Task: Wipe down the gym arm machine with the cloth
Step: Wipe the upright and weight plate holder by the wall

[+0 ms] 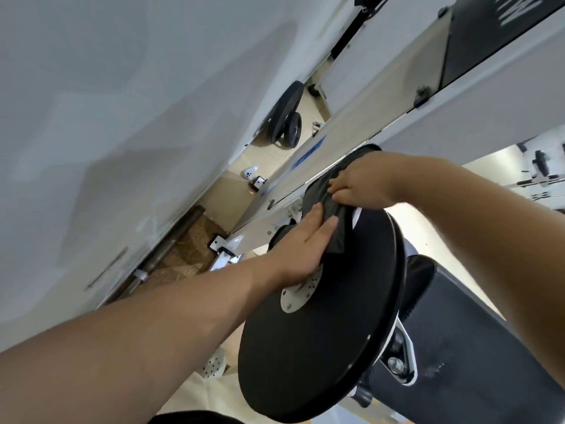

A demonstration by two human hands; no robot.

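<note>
Item: cloth (316, 192), dark, bunched, lying over the upper edge of the disc (321, 347) and close against the white frame (489, 96). Left hand (302, 243): flat, fingers straight and together, palm on the disc face, fingertips pressing the cloth's lower part. Right hand (360, 186): reaches in from the right, fingers curled into the cloth's upper folds, gripping it at the disc rim. Disc: large, round, black, matte, tilted in the view, with a white perforated hub plate (301, 293) partly under the left palm. Pad (458, 332): black, textured, just behind the disc on the right. Frame: long white beam running diagonally past the cloth, with a blue label near the hands. Weight plates (286, 117): two, black, standing on the tan floor (244, 185) by the wall (91, 117), well apart from the hands. Small white object (250, 172) on the floor; kind cannot be told.
</note>
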